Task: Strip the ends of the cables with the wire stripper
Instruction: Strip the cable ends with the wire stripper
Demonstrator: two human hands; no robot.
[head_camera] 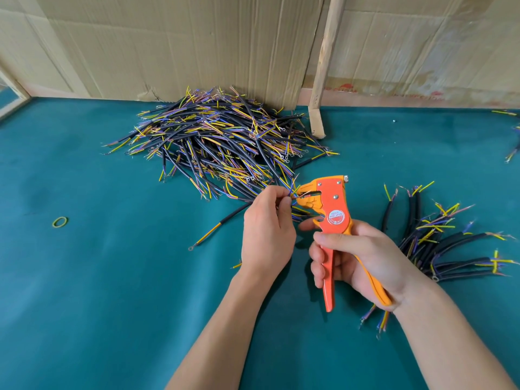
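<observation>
Feeding a wire end (292,194) into the stripper (332,209) mouth above the desk (112,277): left hand (267,229) fingers pinching the cable, right hand (363,257) wrapped round handles. Next, probably squeezing firmly, wire held straight.

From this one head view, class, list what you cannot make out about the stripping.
- Wire tips inside the wire stripper mouth: too small.
- Cable under the left hand: the hand hides its run.
- Handle middles: the right hand covers them.
- Cables at right: cut off.
</observation>
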